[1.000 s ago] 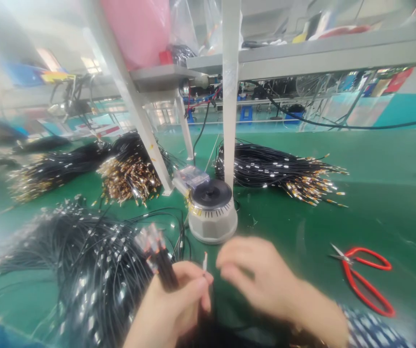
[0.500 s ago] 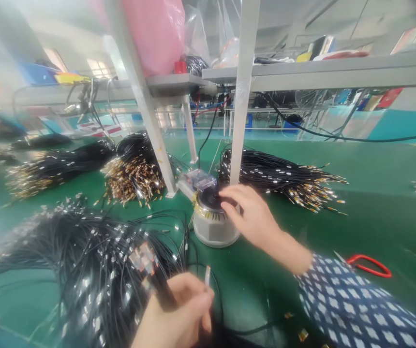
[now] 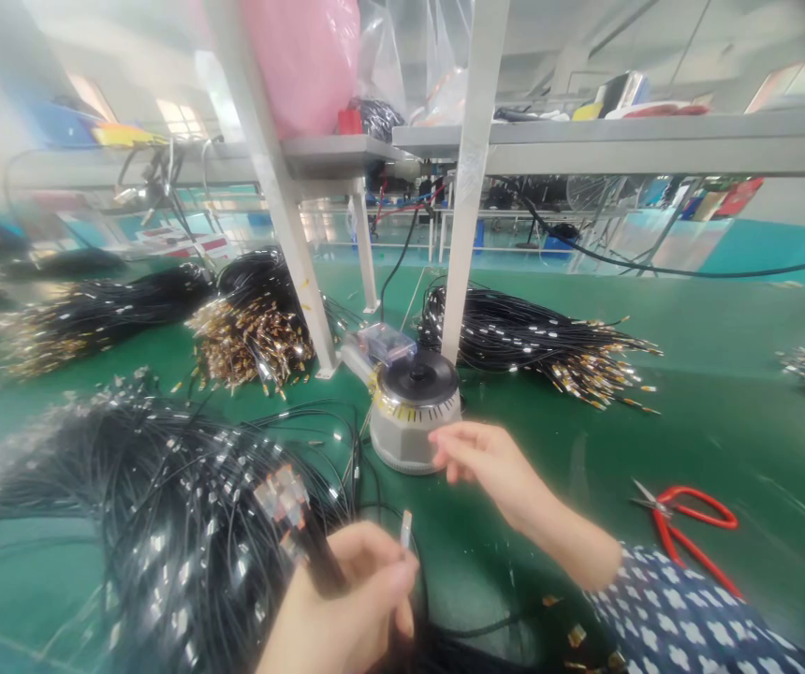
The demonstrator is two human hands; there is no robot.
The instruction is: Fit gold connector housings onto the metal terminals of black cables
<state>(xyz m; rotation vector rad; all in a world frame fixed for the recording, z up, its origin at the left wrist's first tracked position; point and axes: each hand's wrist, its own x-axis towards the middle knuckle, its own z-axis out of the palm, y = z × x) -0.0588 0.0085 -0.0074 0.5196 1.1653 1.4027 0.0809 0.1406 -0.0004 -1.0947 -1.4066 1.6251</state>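
A bunch of black cables stood clamped in my left hand near the bottom edge, one white-tipped wire pinched up between thumb and forefinger. My right hand hovered just in front of the round grey tape dispenser, fingertips pinched together on something too small to tell. Red scissors lay to the right on the green table.

The left hand is cut off by the picture's near edge, its wrist unseen. Its fingers hide the lower part of the held wires. The far-left cable piles blur. Whatever the right hand pinches is too small to tell.
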